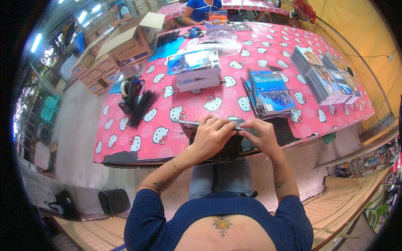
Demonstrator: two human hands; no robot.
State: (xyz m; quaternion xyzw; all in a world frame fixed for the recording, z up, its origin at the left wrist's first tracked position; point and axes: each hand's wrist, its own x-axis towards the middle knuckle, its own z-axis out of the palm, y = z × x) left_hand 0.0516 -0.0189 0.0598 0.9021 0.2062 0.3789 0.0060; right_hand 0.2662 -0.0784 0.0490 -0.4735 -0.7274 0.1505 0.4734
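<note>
At the near edge of the table, my left hand (212, 136) bends over a dark booklet (188, 130) with a toothed black-and-white binding edge. Its fingers are closed on that edge, close to my right hand. My right hand (260, 136) pinches the right end of the same edge between thumb and fingers. Most of the booklet is hidden under my hands. Just beyond my right hand lies a pile of blue-covered booklets (271, 94), slightly fanned. Farther off, left of centre, stands a stack of unbound-looking booklets (198, 79) with glossy blue covers.
Black binding combs (144, 108) lie beside a black tape dispenser (130, 94) at the left. Tall stacks of spiral-bound booklets (320, 81) stand at the right. An open cardboard box (133, 44) is at the far left. Across the table is a person in blue (200, 10).
</note>
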